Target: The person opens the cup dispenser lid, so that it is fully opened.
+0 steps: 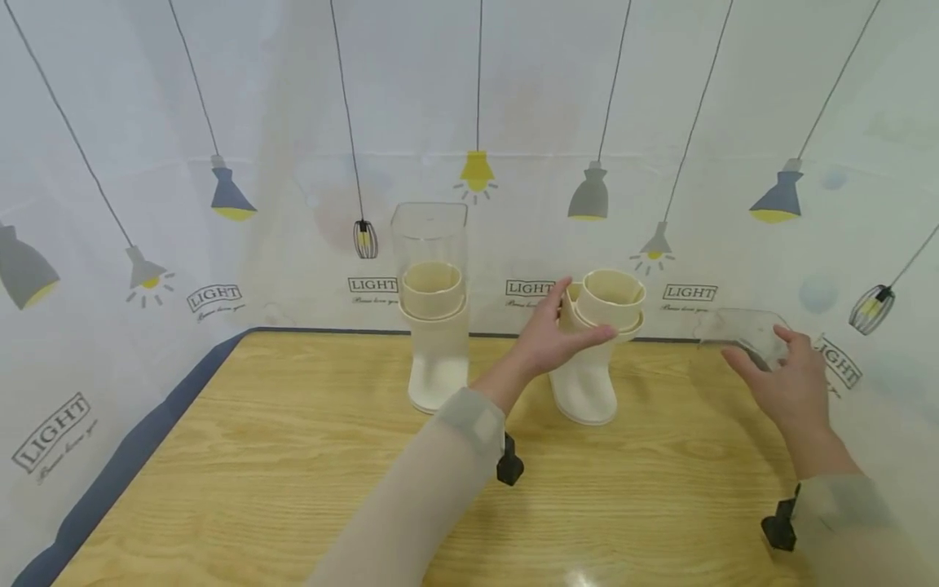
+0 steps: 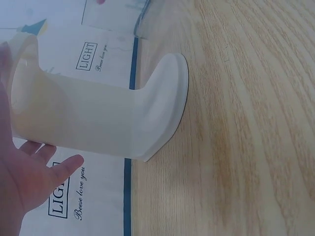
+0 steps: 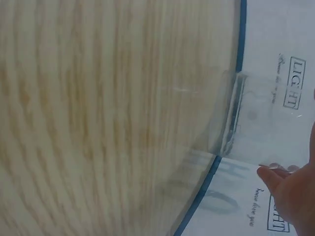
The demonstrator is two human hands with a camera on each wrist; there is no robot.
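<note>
Head view, cream dispenser base: the cream dispenser base (image 1: 592, 379) is on the wooden table (image 1: 279, 465), right of centre.
Left hand: the left hand (image 1: 550, 336) grips its collar, thumb across the front, index finger along the left side.
Right hand: the right hand (image 1: 795, 387) holds a clear container (image 1: 737, 330) between thumb and fingers, well to the right of the base.
Second dispenser: another cream dispenser (image 1: 438, 359) stands to the left, a clear hopper (image 1: 429, 222) on top.
Backdrop: a lamp-printed cloth (image 1: 293, 106) hangs behind.
Left wrist view, base: its foot is at the tabletop; the hand is at the upper end, one finger spread away from it.
Right wrist view, clear container: fingertips are at its side; whether it touches the table, I cannot tell.
</note>
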